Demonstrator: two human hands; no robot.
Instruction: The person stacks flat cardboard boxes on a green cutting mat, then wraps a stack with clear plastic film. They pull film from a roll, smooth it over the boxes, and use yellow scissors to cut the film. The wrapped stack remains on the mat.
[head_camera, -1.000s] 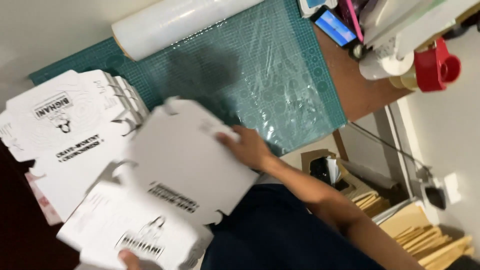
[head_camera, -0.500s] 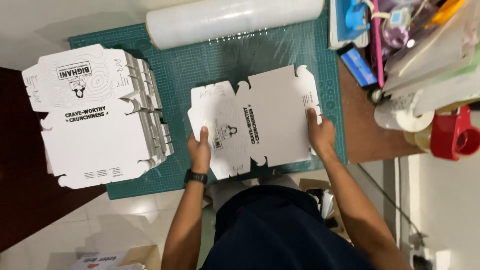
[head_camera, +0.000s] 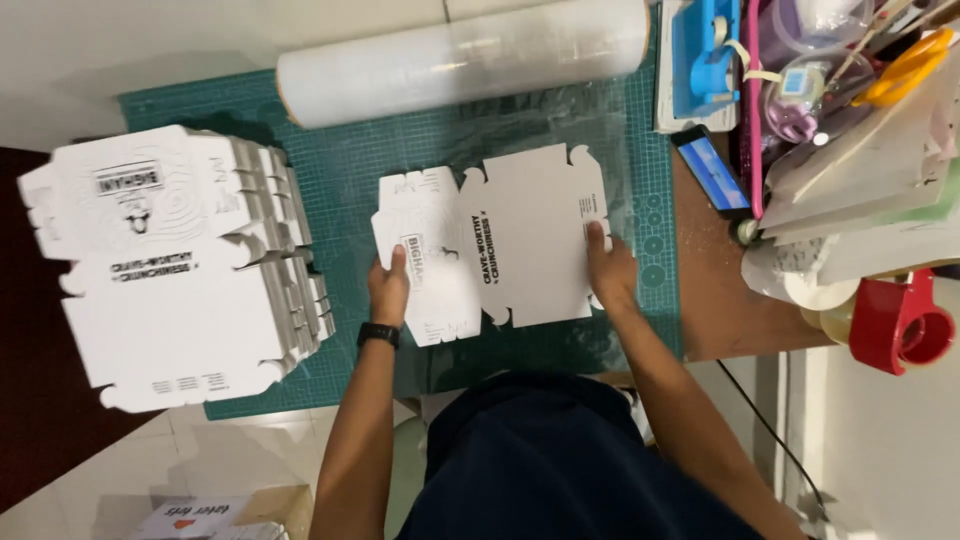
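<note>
At frame centre, a flat white die-cut carton blank (head_camera: 500, 245) lies on the green cutting mat (head_camera: 340, 160). It is pressed down at its side edges by the left hand (head_camera: 388, 288) and right hand (head_camera: 610, 270), fingers flat, neither grip closed. It looks light, thin, bendable; the edges suit holding.

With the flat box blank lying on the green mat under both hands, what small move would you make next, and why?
Probably fold up one side flap. The blank lies flat and unfolded on the mat, the left hand pinning its left edge and the right hand its right, so it seems steady enough for a first crease.
</note>
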